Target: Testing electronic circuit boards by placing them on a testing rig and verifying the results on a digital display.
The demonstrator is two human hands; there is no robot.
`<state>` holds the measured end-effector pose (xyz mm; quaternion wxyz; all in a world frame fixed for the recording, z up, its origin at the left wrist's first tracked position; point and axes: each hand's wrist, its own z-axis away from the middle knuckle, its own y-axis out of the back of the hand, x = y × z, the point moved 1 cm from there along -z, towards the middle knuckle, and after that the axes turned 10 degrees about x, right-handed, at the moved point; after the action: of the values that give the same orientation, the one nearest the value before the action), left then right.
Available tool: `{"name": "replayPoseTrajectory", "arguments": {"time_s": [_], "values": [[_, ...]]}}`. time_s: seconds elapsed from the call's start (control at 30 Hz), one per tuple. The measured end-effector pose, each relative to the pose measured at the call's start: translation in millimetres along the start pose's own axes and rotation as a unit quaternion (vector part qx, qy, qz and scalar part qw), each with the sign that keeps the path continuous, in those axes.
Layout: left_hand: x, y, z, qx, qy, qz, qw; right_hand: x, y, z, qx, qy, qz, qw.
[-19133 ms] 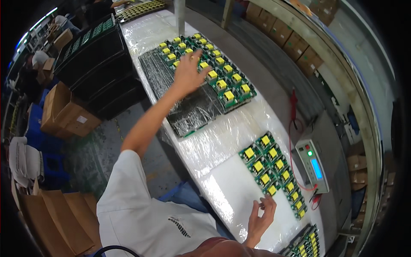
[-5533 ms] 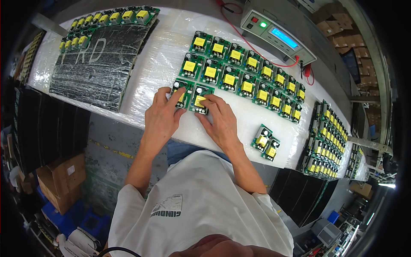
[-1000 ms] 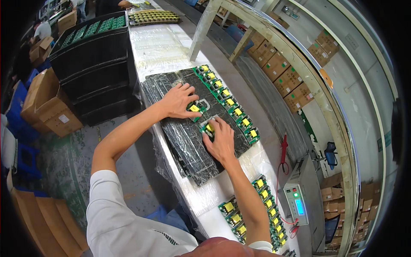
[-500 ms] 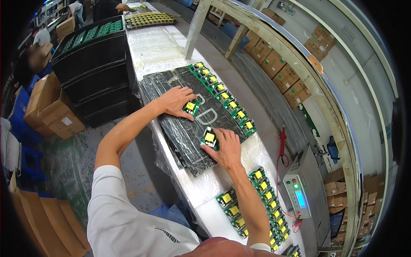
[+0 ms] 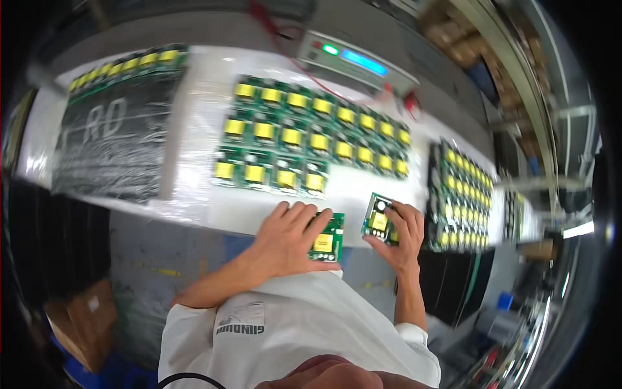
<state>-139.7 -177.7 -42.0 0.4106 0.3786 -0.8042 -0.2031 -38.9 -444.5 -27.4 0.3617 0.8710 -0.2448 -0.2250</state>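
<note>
— What did the left hand (image 5: 285, 236) have hold of?

— A green circuit board (image 5: 327, 238) with a yellow block on it. The grip was closed over the board's left side, fingers lying across the top, at the near edge of the bench (image 5: 194, 129).

— And the right hand (image 5: 400, 235)?

— Its grip was closed on a second green board (image 5: 377, 219), pinched at the edges and tilted up off the bench, just right of the first; the two boards were close but not touching.

— What lay around them?

— Beyond the hands, rows of like boards (image 5: 304, 139) sat flat on the white cover. To the right stood a dark tray of boards (image 5: 460, 194), packed tight. To the left lay a black mat (image 5: 110, 149), a strip of boards (image 5: 126, 65) along its far edge. At the back sat a grey meter (image 5: 356, 61) with a green lamp and a blue display.
</note>
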Motion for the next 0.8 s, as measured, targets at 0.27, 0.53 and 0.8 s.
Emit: {"name": "replayPoseTrajectory", "arguments": {"time_s": [0.27,0.53,0.8], "values": [[62.2,-142.8,-25.3,-0.073,-0.021,-0.036,0.996,72.6,38.4,97.9,0.004,-0.064,0.027,0.998],[49.2,-141.4,-15.1,-0.024,-0.023,-0.117,0.993,84.6,11.7,100.3,-0.014,-0.083,-0.009,0.996],[45.0,-108.0,10.5,-0.092,0.073,-0.138,0.983,49.7,11.1,61.5,-0.027,-0.065,-0.042,0.997]]}}
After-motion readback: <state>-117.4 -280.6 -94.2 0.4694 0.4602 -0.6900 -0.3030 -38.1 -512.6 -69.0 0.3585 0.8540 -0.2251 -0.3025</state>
